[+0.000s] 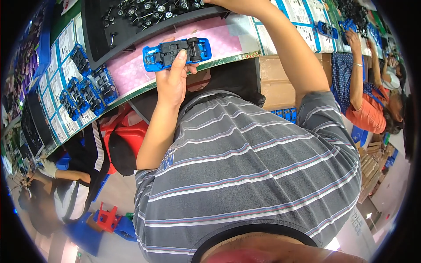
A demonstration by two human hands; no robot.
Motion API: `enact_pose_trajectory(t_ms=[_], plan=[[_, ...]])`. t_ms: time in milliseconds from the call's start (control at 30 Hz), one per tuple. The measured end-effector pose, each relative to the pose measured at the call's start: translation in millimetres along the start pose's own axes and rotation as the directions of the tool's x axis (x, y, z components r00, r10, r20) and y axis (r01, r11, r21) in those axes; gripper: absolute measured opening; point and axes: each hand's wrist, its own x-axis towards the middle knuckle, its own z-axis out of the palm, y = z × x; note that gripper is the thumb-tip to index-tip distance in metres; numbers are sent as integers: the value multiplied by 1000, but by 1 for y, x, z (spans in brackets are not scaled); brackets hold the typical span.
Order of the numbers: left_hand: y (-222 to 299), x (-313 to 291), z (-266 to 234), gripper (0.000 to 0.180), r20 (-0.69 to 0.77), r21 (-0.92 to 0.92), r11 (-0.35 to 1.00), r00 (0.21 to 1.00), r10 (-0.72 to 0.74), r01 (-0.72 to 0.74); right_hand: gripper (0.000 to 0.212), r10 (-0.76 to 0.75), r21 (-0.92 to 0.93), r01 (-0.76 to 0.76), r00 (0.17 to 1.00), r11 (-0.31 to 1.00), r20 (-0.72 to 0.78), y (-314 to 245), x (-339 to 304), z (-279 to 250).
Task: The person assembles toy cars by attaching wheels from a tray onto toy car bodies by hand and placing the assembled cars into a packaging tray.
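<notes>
My left hand [174,81] is closed on a blue toy car [163,56], held underside up above the pink sheet [131,83] near the table's edge. Its black chassis faces me with my thumb pressed on it. A pair of dark wheels shows at the car's right end. My right hand [239,5] reaches over the far rim of a black tray [153,36] at the top of the picture, its fingers mostly cut off by the frame. Several small wheel-and-axle pieces [149,14] lie in the tray, one [113,40] apart from the pile.
Several blue car bodies with black chassis [90,94] lie on printed sheets to the left. Another such car [326,29] sits on the table at right, near a co-worker's hand [353,41]. A cardboard box [280,81] and a red stool [127,140] stand below the table edge.
</notes>
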Motion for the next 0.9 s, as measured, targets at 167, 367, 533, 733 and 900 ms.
enact_pose_trajectory(t_ms=[167, 367, 533, 733, 900], plan=[[0, -3, -6, 48, -11, -5, 1000, 1000, 13, -13, 29, -52, 16, 51, 995, 999, 84, -23, 7, -14], [-1, -8, -11, 43, -51, 63, 998, 999, 3, 0, 28, 16, -23, -12, 986, 1000, 169, 0, 13, 9], [-3, 1, -9, 52, -17, 18, 1000, 1000, 1, 0, 28, 81, -112, -65, 986, 992, 148, -21, 15, 0], [1, -2, -7, 51, 0, 70, 997, 1000, 26, -26, 25, -232, 124, 221, 970, 967, 76, -24, 6, 1], [-3, -5, -16, 47, -15, 131, 990, 999, 50, -48, 32, -516, 321, 536, 843, 780, -152, -74, -41, 25]])
